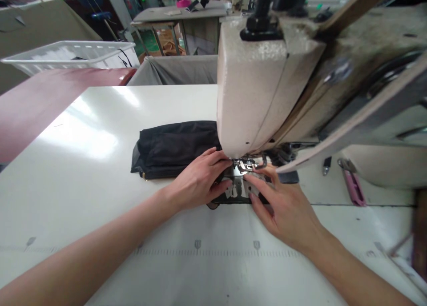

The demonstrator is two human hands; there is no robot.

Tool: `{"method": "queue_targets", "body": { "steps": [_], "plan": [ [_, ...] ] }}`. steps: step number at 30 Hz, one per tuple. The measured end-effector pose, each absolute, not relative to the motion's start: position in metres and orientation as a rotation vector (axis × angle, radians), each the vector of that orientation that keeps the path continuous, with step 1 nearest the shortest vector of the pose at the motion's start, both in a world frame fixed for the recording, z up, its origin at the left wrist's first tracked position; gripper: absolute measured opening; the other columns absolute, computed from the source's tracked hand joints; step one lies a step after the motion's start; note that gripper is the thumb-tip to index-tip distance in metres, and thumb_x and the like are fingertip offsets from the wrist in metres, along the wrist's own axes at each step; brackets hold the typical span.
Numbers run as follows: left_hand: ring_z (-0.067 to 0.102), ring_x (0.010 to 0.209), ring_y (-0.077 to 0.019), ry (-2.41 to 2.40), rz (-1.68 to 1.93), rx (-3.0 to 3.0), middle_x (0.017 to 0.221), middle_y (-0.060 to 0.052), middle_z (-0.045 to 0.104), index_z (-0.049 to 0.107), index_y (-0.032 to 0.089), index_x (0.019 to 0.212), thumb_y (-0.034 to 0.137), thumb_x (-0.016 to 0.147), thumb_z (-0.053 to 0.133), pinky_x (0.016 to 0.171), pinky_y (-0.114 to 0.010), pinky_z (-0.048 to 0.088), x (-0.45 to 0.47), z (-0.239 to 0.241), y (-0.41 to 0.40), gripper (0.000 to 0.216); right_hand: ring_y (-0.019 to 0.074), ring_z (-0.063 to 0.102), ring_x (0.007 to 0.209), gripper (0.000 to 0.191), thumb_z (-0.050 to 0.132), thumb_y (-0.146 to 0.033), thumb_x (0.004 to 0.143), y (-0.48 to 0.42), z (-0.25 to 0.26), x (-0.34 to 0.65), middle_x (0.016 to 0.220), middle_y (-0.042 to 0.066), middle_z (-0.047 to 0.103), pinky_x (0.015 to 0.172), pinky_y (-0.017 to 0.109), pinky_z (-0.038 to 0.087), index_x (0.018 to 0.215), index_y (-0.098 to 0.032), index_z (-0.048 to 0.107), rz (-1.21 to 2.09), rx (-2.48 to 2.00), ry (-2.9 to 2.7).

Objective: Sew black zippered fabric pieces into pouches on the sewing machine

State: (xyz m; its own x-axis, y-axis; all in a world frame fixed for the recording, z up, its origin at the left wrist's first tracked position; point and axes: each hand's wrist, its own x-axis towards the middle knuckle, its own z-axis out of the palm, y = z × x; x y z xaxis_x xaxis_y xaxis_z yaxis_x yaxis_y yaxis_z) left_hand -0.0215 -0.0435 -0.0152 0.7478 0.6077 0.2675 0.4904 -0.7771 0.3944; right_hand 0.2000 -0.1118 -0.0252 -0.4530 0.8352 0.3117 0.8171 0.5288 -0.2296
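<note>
Right hand (283, 208) sits flat in front of the cream sewing machine (253, 88), fingers spread, pinning the folded black fabric (173, 148) by its metal presser foot (243, 166); left hand (200, 181) same deal, gripping nothing; fabric's bulk lies left of the machine; white plastic basket (73, 54) far behind-left.

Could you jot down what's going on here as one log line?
left hand: flat on black fabric | right hand: fingertips beside presser foot | sewing machine: on white table

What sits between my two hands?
In the head view, the sewing machine's presser foot and metal needle plate lie between the left hand and right hand.
</note>
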Motion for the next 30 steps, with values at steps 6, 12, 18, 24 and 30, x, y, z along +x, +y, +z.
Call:
{"method": "queue_targets", "body": {
  "steps": [6, 12, 18, 24, 30],
  "plan": [
    [0.056, 0.111, -0.0248, 0.886, 0.575, 2.684, 0.111, -0.013, 0.060, 0.058, 0.011, 0.111, 0.023, 0.090, 0.049, 0.097, -0.041, 0.049, -0.0197, -0.0176, -0.0450, 0.025, 0.0271, 0.055, 0.110, 0.031, 0.048, -0.016, 0.088, -0.1113, -0.0240, 0.1994, 0.117, 0.012, 0.055, 0.101, 0.052, 0.042, 0.119, -0.016, 0.054, 0.093, -1.347, -2.337],
    [0.057, 0.109, -0.0240, 0.882, 0.583, 2.695, 0.108, -0.012, 0.061, 0.058, 0.011, 0.109, 0.019, 0.088, 0.048, 0.097, -0.041, 0.049, -0.0192, -0.0165, -0.0446, 0.025, 0.0268, 0.056, 0.107, 0.030, 0.049, -0.015, 0.088, -0.1106, -0.0247, 0.1992, 0.117, 0.012, 0.055, 0.097, 0.050, 0.045, 0.117, -0.016, 0.056, 0.111, -1.337, -2.313],
    [0.058, 0.108, -0.0239, 0.902, 0.600, 2.699, 0.109, -0.011, 0.063, 0.059, 0.013, 0.109, 0.015, 0.082, 0.050, 0.096, -0.041, 0.048, -0.0191, -0.0183, -0.0408, 0.028, 0.0273, 0.055, 0.108, 0.031, 0.047, -0.015, 0.089, -0.1121, -0.0242, 0.1983, 0.118, 0.013, 0.055, 0.094, 0.050, 0.046, 0.118, -0.015, 0.055, 0.128, -1.335, -2.303],
    [0.058, 0.109, -0.0239, 0.881, 0.624, 2.685, 0.112, -0.011, 0.063, 0.061, 0.013, 0.105, 0.012, 0.078, 0.051, 0.097, -0.040, 0.048, -0.0189, -0.0172, -0.0405, 0.028, 0.0280, 0.050, 0.114, 0.030, 0.048, -0.013, 0.088, -0.1123, -0.0233, 0.1964, 0.119, 0.014, 0.055, 0.100, 0.051, 0.042, 0.116, -0.013, 0.057, 0.115, -1.325, -2.278],
    [0.058, 0.106, -0.0215, 0.935, 0.630, 2.674, 0.111, -0.009, 0.064, 0.059, 0.014, 0.111, 0.012, 0.078, 0.051, 0.100, -0.038, 0.044, -0.0214, -0.0198, -0.0440, 0.034, 0.0285, 0.053, 0.108, 0.027, 0.050, -0.016, 0.087, -0.1126, -0.0258, 0.1959, 0.117, 0.015, 0.056, 0.095, 0.052, 0.045, 0.113, -0.014, 0.060, 0.112, -1.360, -2.274]
  ]
}}
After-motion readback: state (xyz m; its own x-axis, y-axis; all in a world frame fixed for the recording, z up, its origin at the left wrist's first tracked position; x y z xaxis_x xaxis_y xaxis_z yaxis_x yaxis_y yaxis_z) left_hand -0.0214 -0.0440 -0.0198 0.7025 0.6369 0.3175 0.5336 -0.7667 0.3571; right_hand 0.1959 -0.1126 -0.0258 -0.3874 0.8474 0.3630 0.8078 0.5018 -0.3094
